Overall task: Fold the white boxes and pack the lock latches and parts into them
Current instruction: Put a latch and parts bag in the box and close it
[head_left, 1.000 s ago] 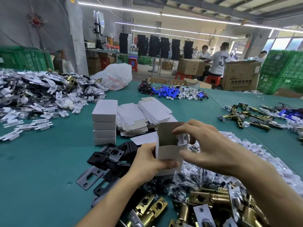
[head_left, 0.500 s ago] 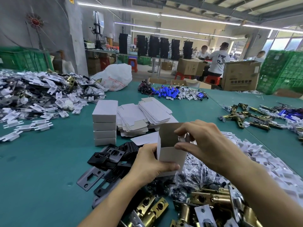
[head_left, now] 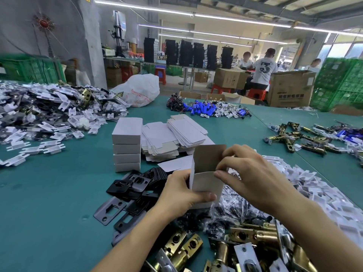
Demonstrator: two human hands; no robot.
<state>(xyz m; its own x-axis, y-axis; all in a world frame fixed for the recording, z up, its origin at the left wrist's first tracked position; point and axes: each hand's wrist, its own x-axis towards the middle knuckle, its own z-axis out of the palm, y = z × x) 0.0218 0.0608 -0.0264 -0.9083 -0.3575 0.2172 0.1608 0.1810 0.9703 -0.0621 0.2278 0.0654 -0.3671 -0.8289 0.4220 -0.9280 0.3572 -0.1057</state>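
Left of the left grip, black plates are heaped on the tabletop. The white box is clasped upright by that grip, with the thumb laid across its front. Its open mouth is pinched by the right grip. The thin wall could be crushed, or a flap creased, if it is squeezed hard. Anything inside the box is hidden, and its bottom closure is covered.

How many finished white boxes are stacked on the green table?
4, in one stack left of the flat box blanks: top box, second box, third box, bottom box. Others could hide behind it.
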